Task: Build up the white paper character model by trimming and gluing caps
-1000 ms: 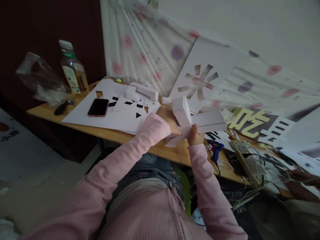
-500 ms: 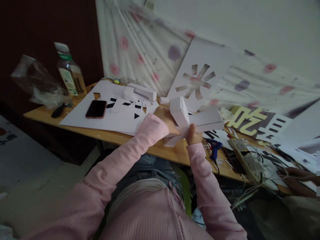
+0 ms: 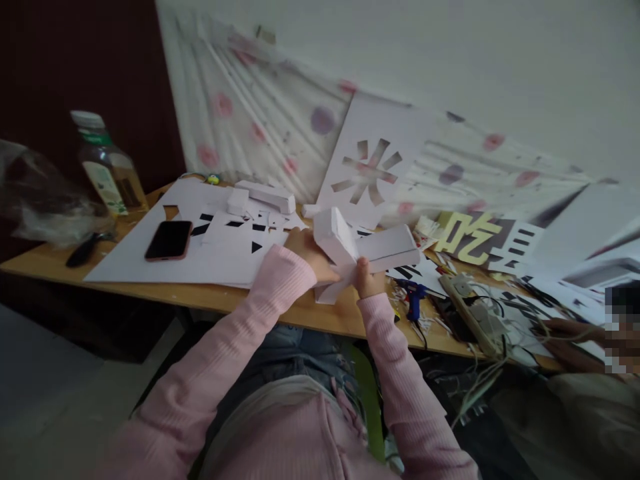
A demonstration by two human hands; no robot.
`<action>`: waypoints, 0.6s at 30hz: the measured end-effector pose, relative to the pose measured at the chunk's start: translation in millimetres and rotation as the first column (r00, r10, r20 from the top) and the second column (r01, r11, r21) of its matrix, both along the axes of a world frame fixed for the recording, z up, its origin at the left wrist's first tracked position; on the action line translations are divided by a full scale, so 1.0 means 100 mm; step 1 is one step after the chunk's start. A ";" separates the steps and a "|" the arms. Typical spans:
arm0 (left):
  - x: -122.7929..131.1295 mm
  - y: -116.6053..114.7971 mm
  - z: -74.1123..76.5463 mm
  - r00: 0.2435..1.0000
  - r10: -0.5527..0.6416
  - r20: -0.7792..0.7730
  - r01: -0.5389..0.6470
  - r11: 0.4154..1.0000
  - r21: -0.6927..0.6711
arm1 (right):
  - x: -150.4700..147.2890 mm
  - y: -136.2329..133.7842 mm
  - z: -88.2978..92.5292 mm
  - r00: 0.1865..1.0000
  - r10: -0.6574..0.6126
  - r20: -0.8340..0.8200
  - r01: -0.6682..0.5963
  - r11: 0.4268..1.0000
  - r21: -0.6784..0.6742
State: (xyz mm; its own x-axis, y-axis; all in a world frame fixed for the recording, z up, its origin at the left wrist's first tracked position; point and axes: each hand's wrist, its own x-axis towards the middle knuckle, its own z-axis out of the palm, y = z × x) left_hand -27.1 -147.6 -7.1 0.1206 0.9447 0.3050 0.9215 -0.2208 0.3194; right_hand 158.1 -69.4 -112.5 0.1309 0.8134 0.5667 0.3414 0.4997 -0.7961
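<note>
While the left hand (image 3: 309,257) gripped the white paper form (image 3: 347,248) from one side, the right hand (image 3: 370,281) clasped it, thumb uppermost; it was held over the wooden table (image 3: 305,317); a blue glue gun (image 3: 414,295) lay nearby, right of both hands.

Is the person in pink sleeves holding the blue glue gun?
No, the left hand and right hand hold the white paper shape, while the blue glue gun is on the table.
</note>
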 end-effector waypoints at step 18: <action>-0.45 0.30 -0.32 0.861 0.070 0.503 -0.135 0.986 0.094 | 0.44 -0.42 0.40 0.928 -0.118 -0.355 0.176 0.975 0.135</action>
